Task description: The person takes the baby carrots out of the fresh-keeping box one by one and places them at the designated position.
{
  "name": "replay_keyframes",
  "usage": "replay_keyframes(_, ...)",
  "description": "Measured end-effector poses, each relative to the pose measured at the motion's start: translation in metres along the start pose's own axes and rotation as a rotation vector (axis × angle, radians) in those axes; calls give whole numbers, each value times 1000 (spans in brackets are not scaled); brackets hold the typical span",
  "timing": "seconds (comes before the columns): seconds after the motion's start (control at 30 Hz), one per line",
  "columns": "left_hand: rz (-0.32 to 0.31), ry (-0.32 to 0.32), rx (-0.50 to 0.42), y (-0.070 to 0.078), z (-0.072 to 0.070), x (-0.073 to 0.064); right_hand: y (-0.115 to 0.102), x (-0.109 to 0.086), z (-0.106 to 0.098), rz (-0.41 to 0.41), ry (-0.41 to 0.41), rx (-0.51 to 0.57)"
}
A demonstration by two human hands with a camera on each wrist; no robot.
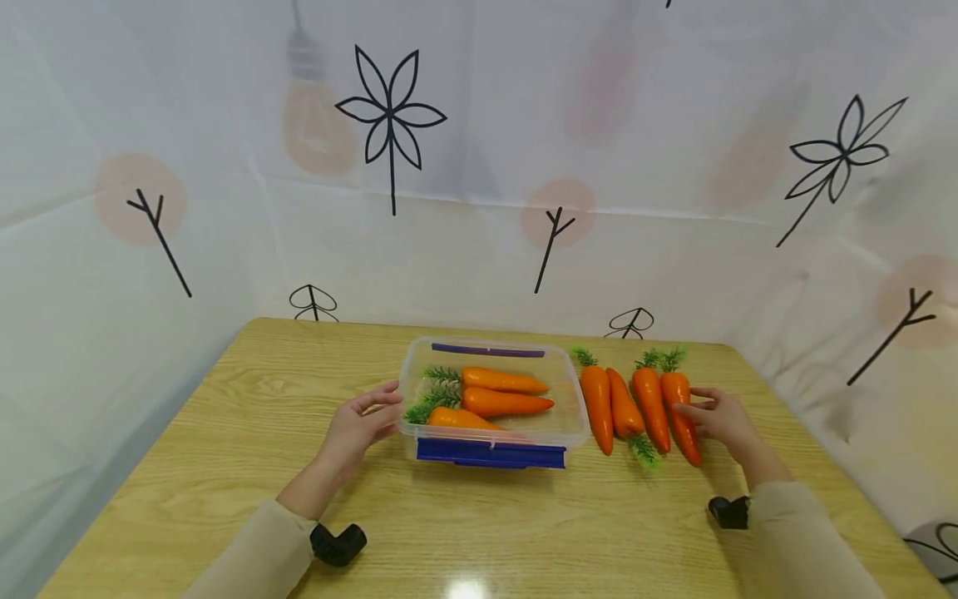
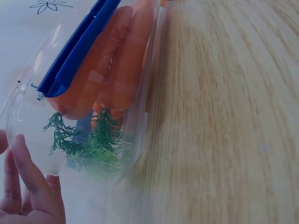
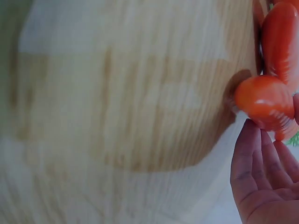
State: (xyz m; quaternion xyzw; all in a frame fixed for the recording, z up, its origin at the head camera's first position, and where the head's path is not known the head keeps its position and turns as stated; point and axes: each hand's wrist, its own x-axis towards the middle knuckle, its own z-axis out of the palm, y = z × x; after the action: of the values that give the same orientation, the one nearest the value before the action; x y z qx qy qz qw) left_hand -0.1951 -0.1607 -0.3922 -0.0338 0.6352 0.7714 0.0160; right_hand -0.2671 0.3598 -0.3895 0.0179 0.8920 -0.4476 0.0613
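A clear plastic container [image 1: 576,391] with blue clasps [image 1: 490,453] stands mid-table. Three orange carrots [image 1: 509,403] with green tops [image 1: 443,393] lie inside it. My left hand [image 1: 359,423] touches the container's left side with its fingers nearly straight; in the left wrist view, its fingertips [image 2: 19,142] meet the clear corner. To the right of the container, several more carrots [image 1: 597,408] lie in a row. At the rightmost carrot [image 1: 679,416], my right hand [image 1: 722,423] has its thumb and fingers on either side, pinching it. The right wrist view shows fingers against a carrot end [image 3: 265,101].
Everything stands on a wood-grain table [image 1: 224,416]. A pale cloth backdrop [image 1: 479,150] with printed flowers and twigs hangs behind the table's far edge. Black wrist devices [image 1: 338,545] sit at both sleeves. One carrot in the row points its greens toward the near edge.
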Motion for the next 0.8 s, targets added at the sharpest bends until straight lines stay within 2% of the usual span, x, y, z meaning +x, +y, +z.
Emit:
replay_keyframes(0.3, -1, 3, 7, -1, 0, 1, 4, 4, 2, -6, -4, 4)
replay_keyframes(0.5, 4, -7, 8, -1, 0, 0, 0, 4, -6, -19, -36, 24)
replay_keyframes(0.8, 1, -1, 12, 0, 0, -1, -13, -4, -25, -77, -16, -65)
